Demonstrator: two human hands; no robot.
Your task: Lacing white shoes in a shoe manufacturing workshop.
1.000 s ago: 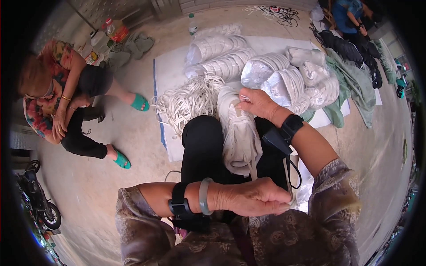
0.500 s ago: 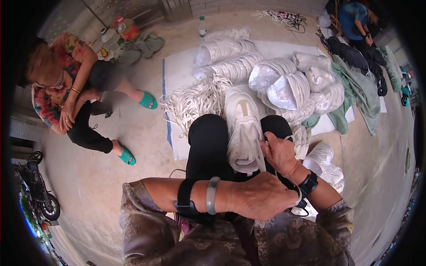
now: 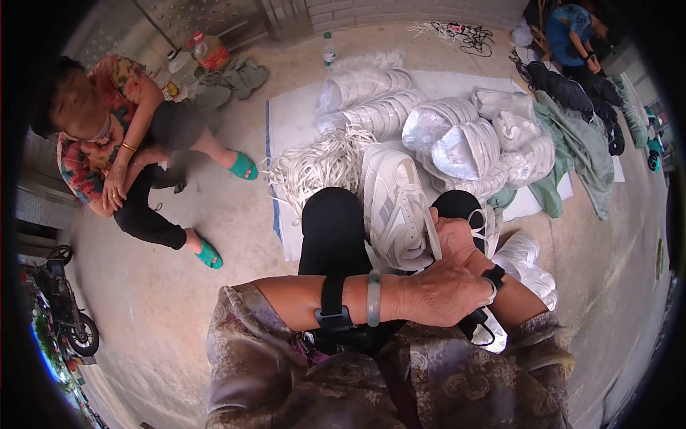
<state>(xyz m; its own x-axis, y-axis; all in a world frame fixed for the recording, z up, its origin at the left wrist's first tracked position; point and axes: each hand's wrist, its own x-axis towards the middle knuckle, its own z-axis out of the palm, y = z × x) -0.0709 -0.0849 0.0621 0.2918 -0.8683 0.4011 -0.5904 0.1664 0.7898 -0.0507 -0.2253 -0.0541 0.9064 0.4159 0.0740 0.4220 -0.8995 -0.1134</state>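
A white shoe upper (image 3: 393,207) with grey stripes lies lengthwise on my lap, across my black trousers (image 3: 332,229). My right hand (image 3: 454,234) grips its near right edge, where a white strip runs under the fingers. My left hand (image 3: 443,292), with a pale green bangle and a black band at the wrist, reaches across from the left. It is closed over the upper's near end, just below my right hand and touching it. A black watch (image 3: 494,275) sits on my right wrist. The upper's near end is hidden under both hands.
Bundles of white shoe parts in clear bags (image 3: 457,139) and a heap of white laces (image 3: 321,164) lie on a white sheet (image 3: 289,121) ahead. Another person (image 3: 121,157) in green sandals sits at the left. Green cloth (image 3: 572,150) lies at the right, a scooter (image 3: 64,307) far left.
My right hand has drawn back from the far end of the shoe upper to its near edge, next to my left hand. The left arm has stayed across my lap.
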